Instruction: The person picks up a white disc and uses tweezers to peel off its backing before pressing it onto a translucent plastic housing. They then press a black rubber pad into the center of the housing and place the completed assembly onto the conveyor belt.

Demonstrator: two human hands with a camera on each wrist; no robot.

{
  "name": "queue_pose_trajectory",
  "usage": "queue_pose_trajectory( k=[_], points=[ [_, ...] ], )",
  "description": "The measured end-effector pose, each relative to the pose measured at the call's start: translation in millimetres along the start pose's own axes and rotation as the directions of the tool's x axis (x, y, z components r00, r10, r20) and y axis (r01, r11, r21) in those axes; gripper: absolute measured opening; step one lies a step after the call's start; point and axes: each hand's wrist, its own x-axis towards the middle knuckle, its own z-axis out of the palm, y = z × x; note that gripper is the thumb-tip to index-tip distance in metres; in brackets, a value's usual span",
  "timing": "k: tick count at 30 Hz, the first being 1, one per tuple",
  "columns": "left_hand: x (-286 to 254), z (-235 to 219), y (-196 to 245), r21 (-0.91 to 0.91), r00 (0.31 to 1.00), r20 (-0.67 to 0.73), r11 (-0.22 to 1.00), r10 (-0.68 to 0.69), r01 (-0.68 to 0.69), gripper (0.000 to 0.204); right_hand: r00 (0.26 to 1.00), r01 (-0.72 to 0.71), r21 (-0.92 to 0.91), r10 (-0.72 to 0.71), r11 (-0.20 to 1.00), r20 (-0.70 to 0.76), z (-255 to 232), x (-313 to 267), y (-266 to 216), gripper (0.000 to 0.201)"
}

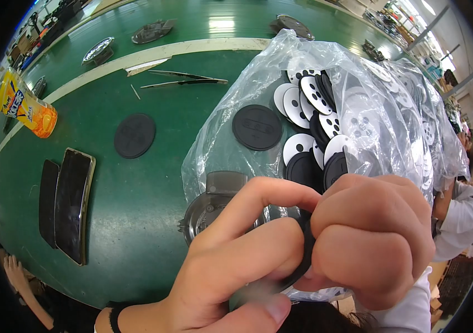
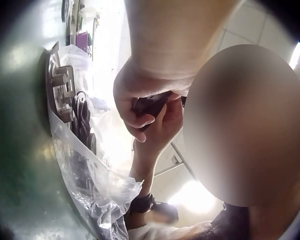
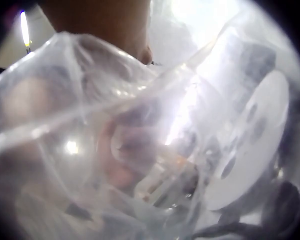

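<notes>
Head view: at lower centre, shows the left hand (image 1: 231, 263) pinching a black disc (image 1: 307, 250), with the right hand (image 1: 370, 238) just to its right, fingers tightly curled, gripping that disc's edge. Shows, beyond the reach of either wrist view, a phone (image 1: 75, 205) at left, a drink cup (image 1: 25, 111) at upper left, tweezers (image 1: 214, 81) at upper centre and a loose disc (image 1: 135, 136) left of centre. Left wrist view: gives the grasp from another side, at centre, and adds a dark strap (image 2: 141, 203) at lower centre. Right wrist view: looks through cloudy plastic (image 3: 80, 120) at a white disc (image 3: 247, 150), close at right; leaves finger state impossible to tell.
</notes>
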Motion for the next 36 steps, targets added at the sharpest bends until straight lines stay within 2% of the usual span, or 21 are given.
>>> queue_pose_trajectory(
  k=[1,3,4,6,7,9,10,12,13,14,15,16,18,19,22,23,25,27,28,34,36],
  points=[
    [0,-3,-5,0.0,1.0,0.0,1.0,-0.001,0.001,0.042,1.0,-0.001,0.001,0.001,1.0,0.0,0,1,0,0.035],
    [5,-10,-16,0.054,0.969,0.128,0.974,0.212,-0.22,0.042,1.0,0.015,0.011,-0.015,1.0,-0.01,2,3,0,0.036],
    [4,-9,-12,0.056,0.969,0.127,0.974,0.21,-0.218,0.042,1.0,0.014,0.014,-0.014,1.0,-0.01,3,3,1,0.036],
    [1,-5,0,-0.287,0.991,0.117,0.957,0.072,-0.036,0.042,0.998,0.062,0.086,-0.06,0.994,-0.019,3,3,5,0.037],
    [0,-5,-1,-0.285,0.991,0.116,0.958,0.071,-0.035,0.042,0.998,0.062,0.087,-0.06,0.994,-0.02,1,3,6,0.037],
    [-4,-2,-6,-0.359,0.997,0.05,0.93,-0.06,0.074,0.044,0.992,0.113,0.055,-0.115,0.992,0.051,-3,1,8,0.036],
    [-5,3,-6,-0.359,0.997,0.05,0.931,-0.06,0.074,0.044,0.992,0.113,0.055,-0.116,0.992,0.051,-2,2,7,0.036],
    [-4,17,-6,-0.304,0.946,-0.292,0.951,-0.144,0.051,0.035,0.992,0.124,0.02,-0.124,0.992,0.002,3,2,6,0.035],
    [-3,10,-4,-0.302,0.946,-0.291,0.952,-0.143,0.051,0.035,0.992,0.125,0.02,-0.125,0.992,-0.001,4,2,6,0.035],
    [-2,-2,-2,-0.265,0.982,-0.1,0.955,-0.163,0.132,0.025,0.989,0.144,-0.007,-0.144,0.99,-0.023,5,3,7,0.034],
    [-2,-9,0,-0.213,0.978,0.095,0.956,-0.188,0.204,0.015,0.986,0.161,-0.034,-0.163,0.986,-0.044,7,3,8,0.034],
    [-2,-8,2,-0.211,0.977,0.095,0.956,-0.189,0.205,0.015,0.986,0.161,-0.034,-0.162,0.986,-0.046,14,3,9,0.034],
    [-2,-3,10,-0.082,0.947,-0.104,0.952,-0.303,0.295,0.037,0.933,0.22,-0.011,-0.213,0.976,-0.289,30,2,14,0.029],
    [-2,-2,12,-0.078,0.947,-0.106,0.952,-0.302,0.295,0.037,0.932,0.221,-0.009,-0.214,0.975,-0.293,31,3,16,0.029],
    [-5,2,16,-0.207,0.893,-0.189,0.906,-0.409,0.371,0.041,0.927,0.24,0.194,-0.165,0.951,-0.338,29,10,26,0.02],
    [-5,3,18,-0.251,0.87,-0.214,0.886,-0.444,0.39,0.042,0.925,0.246,0.194,-0.169,0.95,-0.341,23,12,28,0.02],
    [-5,4,18,-0.292,0.848,-0.237,0.867,-0.474,0.403,0.044,0.972,0.224,0.197,-0.203,0.954,-0.122,8,13,33,0.021],
    [-2,4,14,-0.257,0.907,-0.227,0.92,-0.355,0.296,0.044,0.969,0.221,0.219,-0.188,0.95,-0.163,12,11,32,0.022],
    [-1,4,13,-0.257,0.908,-0.227,0.921,-0.352,0.293,0.044,0.96,0.246,0.184,-0.213,0.952,-0.183,13,10,32,0.023],
    [-6,5,7,-0.149,0.89,-0.284,0.933,-0.358,0.328,0.046,0.95,0.27,0.117,-0.245,0.956,-0.192,16,12,34,0.021],
    [-8,13,5,-0.094,0.833,-0.439,0.939,-0.337,0.33,0.051,0.953,0.271,0.117,-0.25,0.955,-0.169,16,13,35,0.019]
  ],
)
